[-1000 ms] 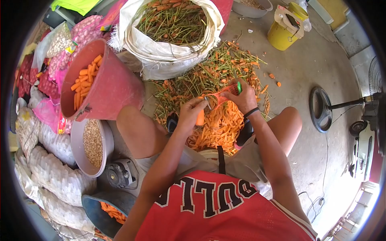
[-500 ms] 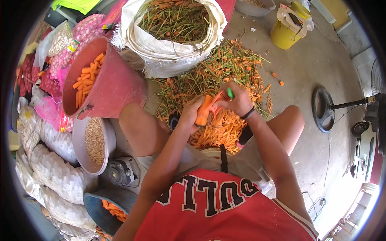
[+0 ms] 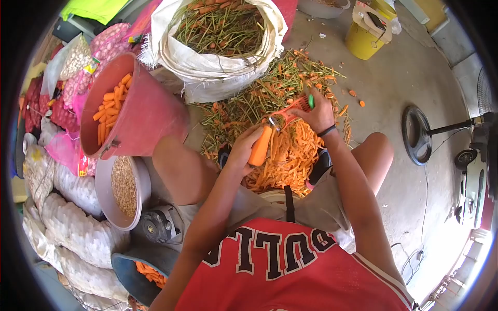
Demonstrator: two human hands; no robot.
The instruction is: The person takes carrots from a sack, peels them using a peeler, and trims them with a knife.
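My left hand (image 3: 244,147) is closed around a peeled-looking orange carrot (image 3: 261,146), which slants upward between my knees. In my right hand (image 3: 317,115) is a red vegetable peeler (image 3: 288,113) with a green end; its metal blade is at the carrot's upper tip. I cannot tell whether blade and carrot touch. Below both hands lies a heap of orange carrot peelings (image 3: 293,155). Behind it, carrot tops and stems (image 3: 290,78) are spread over the floor.
A white sack (image 3: 207,78) of carrots with stems stands ahead. To the left are a red bucket (image 3: 150,109) with peeled carrots, a basin (image 3: 137,220) of pale pieces and a blue bucket (image 3: 129,269). A yellow bucket (image 3: 361,41) and a round black stand base (image 3: 416,136) are on the right.
My right hand has moved up and to the right with the peeler, away from my left hand. The carrot in my left hand shows more of its length.
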